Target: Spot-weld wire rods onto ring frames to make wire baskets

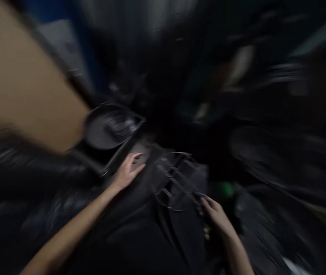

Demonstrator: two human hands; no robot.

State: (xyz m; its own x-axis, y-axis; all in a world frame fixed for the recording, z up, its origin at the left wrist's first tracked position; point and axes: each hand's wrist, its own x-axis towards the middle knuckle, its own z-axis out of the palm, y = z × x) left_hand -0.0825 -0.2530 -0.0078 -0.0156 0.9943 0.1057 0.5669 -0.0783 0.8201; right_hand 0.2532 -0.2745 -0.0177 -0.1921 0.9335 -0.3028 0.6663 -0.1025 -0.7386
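The scene is dark and blurred by motion. My right hand (216, 214) is closed on the near right edge of a round dark frame with crossing bars (174, 172), whose exact kind I cannot make out. To its left, my left hand (127, 172) reaches forward, thumb and fingers apart. Its fingertips lie over a dark grey surface (141, 151) with small dark marks; whether they press on it is unclear. Just beyond that hand, a round grey disc-like piece (100, 131) sits in a square dark frame (123, 147).
A tan panel (22, 76) slants across the upper left, with a blue and white patch (62, 42) behind it. Shiny black sheeting or bags (51, 206) lie at left. On the right are large dark rounded shapes (289, 156) and a small green spot (226, 188).
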